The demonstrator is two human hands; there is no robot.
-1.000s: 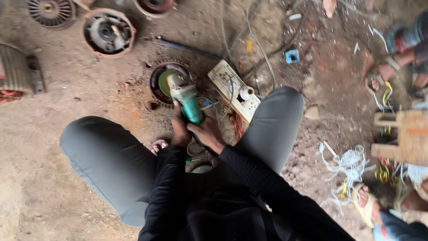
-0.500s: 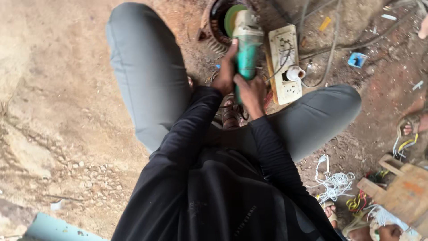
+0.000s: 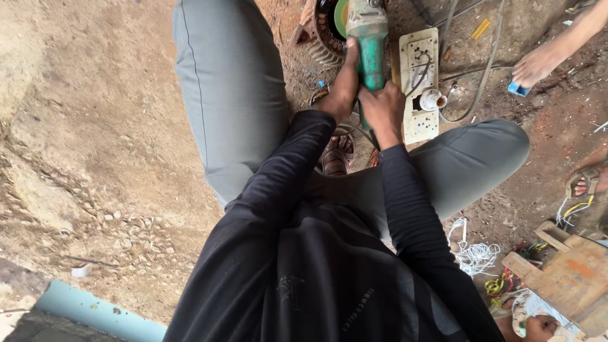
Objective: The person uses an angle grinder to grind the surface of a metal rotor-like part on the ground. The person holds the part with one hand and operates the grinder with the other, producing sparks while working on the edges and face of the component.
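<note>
I squat on a dirt floor in grey trousers and black sleeves. Both hands grip a green angle grinder (image 3: 370,44) that points away from me. My right hand (image 3: 382,109) wraps the rear of its body. My left hand (image 3: 346,76) holds its side further forward. The grinder's disc end rests at a round metal motor part (image 3: 320,31) with coils, partly cut off by the top edge. Right of the grinder lies a white socket board (image 3: 419,82) with a plug and cables.
Another person's hand (image 3: 538,63) reaches in at the top right beside a small blue piece (image 3: 518,88). A wooden block (image 3: 573,278), white cord (image 3: 472,253) and coloured wires lie at the lower right. A sandalled foot (image 3: 589,183) is at the right edge.
The view has swung left and downward, so the grinder and motor part now sit at the top edge. Both hands keep their grip on the grinder. Another person's hand has come in top right.
</note>
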